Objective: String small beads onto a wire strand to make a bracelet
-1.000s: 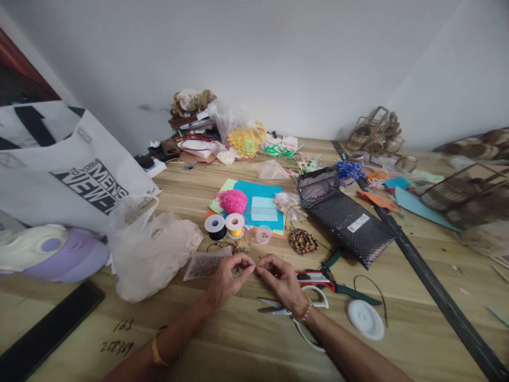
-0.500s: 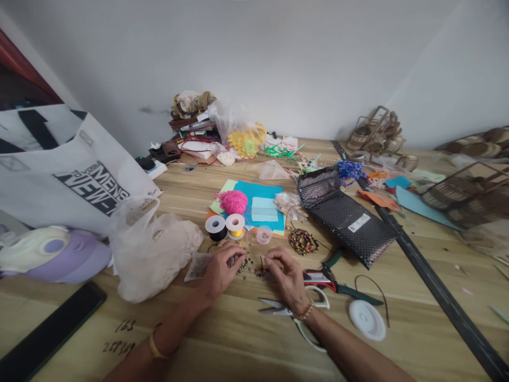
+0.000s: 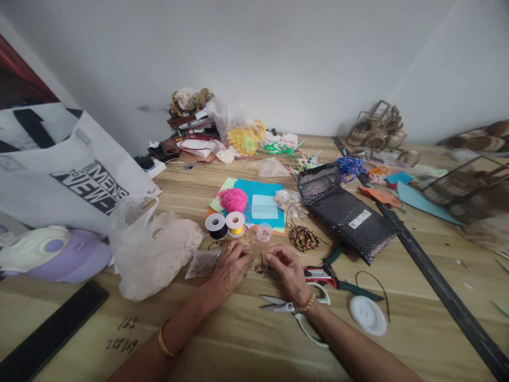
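Observation:
My right hand (image 3: 287, 270) pinches a thin cord between thumb and fingertips. A short string of small multicoloured beads (image 3: 261, 269) lies just left of those fingers, seemingly on that cord. Palm down, my left hand (image 3: 233, 265) rests on the table with its fingers stretched out, covering most of the loose dark beads there. Beside its wrist is a clear plastic packet (image 3: 201, 263). Scissors (image 3: 283, 306) with pale handles lie partly beneath my right wrist. A coil of strung multicoloured beads (image 3: 304, 239) sits beyond my right hand.
Spools of black thread (image 3: 217, 227) and yellow thread (image 3: 236, 225) stand before pink yarn (image 3: 234, 200). A black bubble mailer (image 3: 350, 215), red-and-green pliers (image 3: 321, 274) and a white round lid (image 3: 368, 315) are on the right. A plastic bag (image 3: 155, 254) and phone (image 3: 53, 331) are left.
My left hand has gone from a pinch to lying flat over the loose beads, uncovering more of the plastic packet. My right hand keeps its pinch in nearly the same spot.

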Demonstrator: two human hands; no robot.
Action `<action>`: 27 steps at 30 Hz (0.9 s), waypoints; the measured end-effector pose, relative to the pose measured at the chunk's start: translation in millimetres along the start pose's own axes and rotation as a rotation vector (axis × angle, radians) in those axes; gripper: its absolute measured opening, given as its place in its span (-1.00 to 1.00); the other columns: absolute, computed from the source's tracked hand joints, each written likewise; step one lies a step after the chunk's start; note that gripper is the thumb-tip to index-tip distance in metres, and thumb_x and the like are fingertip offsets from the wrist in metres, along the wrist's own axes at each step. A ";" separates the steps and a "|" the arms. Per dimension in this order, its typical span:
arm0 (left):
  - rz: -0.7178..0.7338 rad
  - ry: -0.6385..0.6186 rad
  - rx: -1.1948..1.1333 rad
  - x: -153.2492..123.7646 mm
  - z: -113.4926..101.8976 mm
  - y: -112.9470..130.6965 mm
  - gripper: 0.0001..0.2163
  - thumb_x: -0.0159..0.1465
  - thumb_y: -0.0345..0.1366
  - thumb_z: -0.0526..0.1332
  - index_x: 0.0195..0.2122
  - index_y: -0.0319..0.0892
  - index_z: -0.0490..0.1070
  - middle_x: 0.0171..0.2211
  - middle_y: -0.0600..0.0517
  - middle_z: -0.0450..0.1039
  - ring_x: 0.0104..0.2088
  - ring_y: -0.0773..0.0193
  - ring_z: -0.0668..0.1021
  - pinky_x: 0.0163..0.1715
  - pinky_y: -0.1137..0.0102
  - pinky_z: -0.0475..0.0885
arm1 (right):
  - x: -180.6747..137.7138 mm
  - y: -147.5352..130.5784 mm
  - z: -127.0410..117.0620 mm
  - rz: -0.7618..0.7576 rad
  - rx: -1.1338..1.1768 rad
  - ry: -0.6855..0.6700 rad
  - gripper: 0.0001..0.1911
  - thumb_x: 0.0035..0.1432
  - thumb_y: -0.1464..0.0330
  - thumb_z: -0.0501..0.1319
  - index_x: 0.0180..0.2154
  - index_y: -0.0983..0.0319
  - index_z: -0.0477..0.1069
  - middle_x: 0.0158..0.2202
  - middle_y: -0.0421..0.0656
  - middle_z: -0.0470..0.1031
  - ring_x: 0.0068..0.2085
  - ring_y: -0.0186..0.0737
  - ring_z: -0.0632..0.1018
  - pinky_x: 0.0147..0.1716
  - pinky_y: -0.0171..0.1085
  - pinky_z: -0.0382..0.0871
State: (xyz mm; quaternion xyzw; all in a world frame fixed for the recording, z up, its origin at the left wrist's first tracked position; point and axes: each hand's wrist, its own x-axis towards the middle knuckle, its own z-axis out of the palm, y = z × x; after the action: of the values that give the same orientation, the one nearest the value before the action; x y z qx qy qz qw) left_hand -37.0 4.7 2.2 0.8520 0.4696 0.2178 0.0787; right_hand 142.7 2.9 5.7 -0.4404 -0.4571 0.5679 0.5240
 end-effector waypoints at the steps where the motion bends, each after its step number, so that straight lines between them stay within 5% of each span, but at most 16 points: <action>1: 0.001 -0.004 0.012 0.4 0.2 0.1 -0.84 0.28 -0.42 0.16 -0.23 -0.13 0.54 -0.31 -0.05 0.38 -0.17 0.10 0.35 -0.15 0.20 0.34 | 0.2 -0.5 -0.1 0.002 -0.001 0.001 -0.68 -0.08 0.14 0.39 -0.45 0.26 0.46 -0.56 -0.24 0.40 -0.53 -0.35 0.35 -0.52 -0.35 0.24; 27: 0.037 0.097 -0.169 -1.0 5.3 -4.6 -0.91 0.22 -0.46 0.21 -0.36 -0.18 0.49 -0.31 -0.04 0.44 -0.12 0.12 0.40 -0.08 0.19 0.39 | 1.7 -1.8 -3.7 -0.049 -0.059 0.049 -0.69 0.03 0.13 0.30 -0.45 0.24 0.39 -0.55 -0.25 0.30 -0.49 -0.34 0.28 -0.52 -0.36 0.20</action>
State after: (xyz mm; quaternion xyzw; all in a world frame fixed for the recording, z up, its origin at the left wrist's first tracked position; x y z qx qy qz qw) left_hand -38.7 6.8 -4.4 0.8392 0.4372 0.2990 0.1233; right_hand 146.5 4.9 6.7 -0.4581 -0.4711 0.5303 0.5357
